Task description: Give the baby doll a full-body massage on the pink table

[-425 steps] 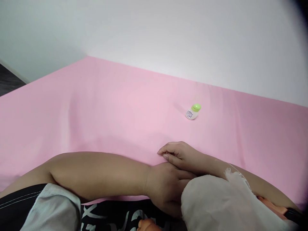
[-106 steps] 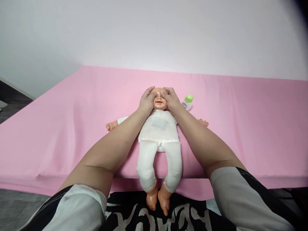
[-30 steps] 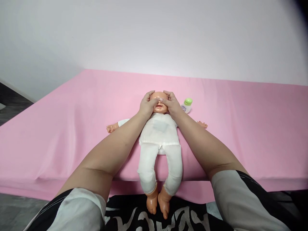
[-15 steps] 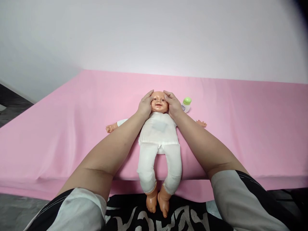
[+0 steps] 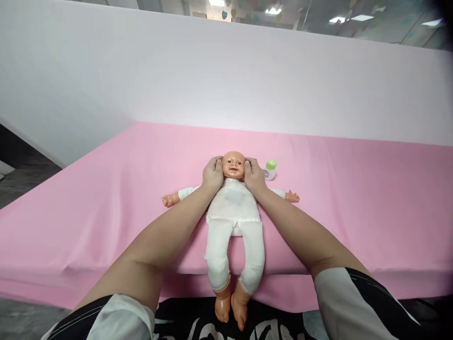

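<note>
A baby doll in white clothes lies on its back, face up, with its arms spread and its feet hanging past the near edge of the bed. My left hand is curved against one side of its head, by the ear. On the opposite side my right hand cups the head in the same way, so both hold it between them. Some of my fingertips are hidden behind the head. Just beyond my right hand lies a small clear bottle with a green cap.
Pink cloth covers the bed-like surface under the doll. A white partition rises along the far side, with ceiling lights visible above it. Dark floor shows at the left.
The view has tilted upward, bringing the partition's top into sight. My fingers and thumbs have slid down from the doll's forehead and temples to the sides of its head.
</note>
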Demonstrator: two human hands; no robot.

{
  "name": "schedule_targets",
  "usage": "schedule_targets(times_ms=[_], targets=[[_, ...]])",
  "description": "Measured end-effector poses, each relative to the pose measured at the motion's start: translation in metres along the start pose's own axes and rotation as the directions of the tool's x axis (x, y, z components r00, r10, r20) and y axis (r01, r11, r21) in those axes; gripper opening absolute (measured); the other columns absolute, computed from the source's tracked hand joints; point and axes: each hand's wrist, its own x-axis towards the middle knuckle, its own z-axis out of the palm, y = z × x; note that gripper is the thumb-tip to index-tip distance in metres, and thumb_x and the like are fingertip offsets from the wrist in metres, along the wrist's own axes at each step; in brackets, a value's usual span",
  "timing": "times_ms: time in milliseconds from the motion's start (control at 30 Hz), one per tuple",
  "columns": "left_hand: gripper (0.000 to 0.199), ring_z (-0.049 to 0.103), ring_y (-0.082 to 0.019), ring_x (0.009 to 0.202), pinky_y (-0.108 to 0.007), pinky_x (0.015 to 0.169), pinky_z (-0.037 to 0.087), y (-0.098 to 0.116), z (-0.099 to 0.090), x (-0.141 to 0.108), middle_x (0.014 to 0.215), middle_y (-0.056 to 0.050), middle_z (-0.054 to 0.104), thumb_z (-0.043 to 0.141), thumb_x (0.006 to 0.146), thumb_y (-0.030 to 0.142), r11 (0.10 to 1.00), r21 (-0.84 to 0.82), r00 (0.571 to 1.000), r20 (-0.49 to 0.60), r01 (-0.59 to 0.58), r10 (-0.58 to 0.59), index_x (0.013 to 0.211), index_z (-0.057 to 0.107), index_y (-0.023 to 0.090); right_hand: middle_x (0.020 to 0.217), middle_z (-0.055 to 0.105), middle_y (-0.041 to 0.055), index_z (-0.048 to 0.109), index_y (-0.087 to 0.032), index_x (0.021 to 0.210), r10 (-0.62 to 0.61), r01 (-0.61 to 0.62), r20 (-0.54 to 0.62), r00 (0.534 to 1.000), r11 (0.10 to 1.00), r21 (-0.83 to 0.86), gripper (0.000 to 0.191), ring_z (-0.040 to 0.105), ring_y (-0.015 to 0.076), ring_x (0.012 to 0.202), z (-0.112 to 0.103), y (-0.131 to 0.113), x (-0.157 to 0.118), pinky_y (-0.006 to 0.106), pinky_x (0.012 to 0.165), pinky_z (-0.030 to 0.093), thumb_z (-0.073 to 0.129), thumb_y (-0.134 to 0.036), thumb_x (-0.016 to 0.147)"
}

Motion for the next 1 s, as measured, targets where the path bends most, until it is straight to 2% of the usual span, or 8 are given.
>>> schedule_targets(times_ms=[200,333,400,467,533,700,833,1000], targets=[[0.026,0.071,-0.026,0.097,-0.041,0.099,0.054,0.008,-0.016,-0.005,0.105,-0.005,0.078,0.061,0.106,0.050,0.985,0.165,0.998,-0.034,-0.048,0.054,0.102,0.073,0.027,0.121,0.079,0.0075,0.067,-0.028,0.109,-0.042,0.046,-0.067,0.997,0.997,0.068,0.042,0.073,0.0277,0.114,-0.006,-0.001,-0.004,0.049,0.109,0.057,0.046,-0.066,0.108],[0.042,0.067,-0.026,0.092,-0.041,0.098,0.053,0.014,-0.015,-0.008,0.089,-0.006,0.075,0.056,0.108,0.057,0.955,0.283,0.996,0.030,-0.092,0.087,0.081,0.067,0.026,0.086,0.072,0.0019,0.055,-0.028,0.080,0.012,-0.006,-0.078,0.997,0.997,0.078,0.045,0.071,0.0253,0.092,-0.008,-0.004,0.001,0.045,0.098,0.060,0.058,-0.068,0.102],[0.040,0.068,-0.025,0.093,-0.039,0.098,0.054,0.017,-0.014,-0.011,0.091,-0.005,0.075,0.060,0.106,0.058,0.953,0.276,0.992,0.051,-0.126,0.116,0.086,0.068,0.025,0.079,0.068,0.0007,0.052,-0.028,0.076,0.017,-0.011,-0.059,0.998,0.995,0.097,0.047,0.071,0.0249,0.090,-0.010,-0.006,0.002,0.044,0.097,0.060,0.063,-0.068,0.099],[0.035,0.071,-0.026,0.101,-0.039,0.100,0.055,0.019,-0.014,-0.013,0.105,-0.005,0.078,0.065,0.103,0.059,0.962,0.228,0.987,0.088,-0.151,0.134,0.103,0.073,0.025,0.092,0.075,0.0031,0.061,-0.027,0.087,0.022,-0.020,-0.010,1.000,0.993,0.113,0.043,0.073,0.0259,0.097,-0.013,-0.008,0.002,0.045,0.100,0.061,0.067,-0.068,0.097],[0.042,0.073,-0.028,0.111,-0.041,0.105,0.055,0.020,-0.016,-0.014,0.121,-0.008,0.080,0.068,0.101,0.061,0.955,0.236,0.976,0.164,-0.179,0.142,0.121,0.074,0.024,0.118,0.080,0.0070,0.069,-0.025,0.112,0.022,-0.029,0.073,0.997,0.996,0.090,0.047,0.075,0.0281,0.110,-0.016,-0.011,0.000,0.048,0.106,0.060,0.074,-0.069,0.094],[0.074,0.073,-0.035,0.128,-0.045,0.113,0.057,0.025,-0.020,-0.014,0.146,-0.012,0.075,0.083,0.089,0.056,0.887,0.419,0.945,0.323,-0.193,0.053,0.152,0.066,0.022,0.155,0.070,0.0113,0.054,-0.026,0.164,-0.013,0.026,0.262,0.965,0.999,-0.047,0.095,0.072,0.0339,0.136,-0.020,-0.016,-0.003,0.051,0.119,0.056,0.086,-0.070,0.085],[0.081,0.076,-0.035,0.124,-0.045,0.113,0.059,0.027,-0.020,-0.014,0.145,-0.012,0.077,0.084,0.089,0.053,0.870,0.471,0.954,0.301,-0.146,-0.003,0.159,0.062,0.018,0.161,0.066,0.0114,0.051,-0.025,0.169,0.014,0.015,0.248,0.969,0.993,-0.113,0.104,0.068,0.0376,0.145,-0.018,-0.019,-0.003,0.053,0.123,0.055,0.089,-0.070,0.083],[0.071,0.077,-0.034,0.121,-0.045,0.111,0.060,0.025,-0.018,-0.014,0.140,-0.008,0.080,0.084,0.089,0.058,0.898,0.416,0.956,0.292,-0.145,0.019,0.150,0.071,0.023,0.158,0.069,0.0079,0.058,-0.027,0.166,0.020,-0.007,0.191,0.981,0.997,-0.070,0.102,0.066,0.0366,0.148,-0.016,-0.020,-0.003,0.052,0.128,0.052,0.093,-0.069,0.079]])
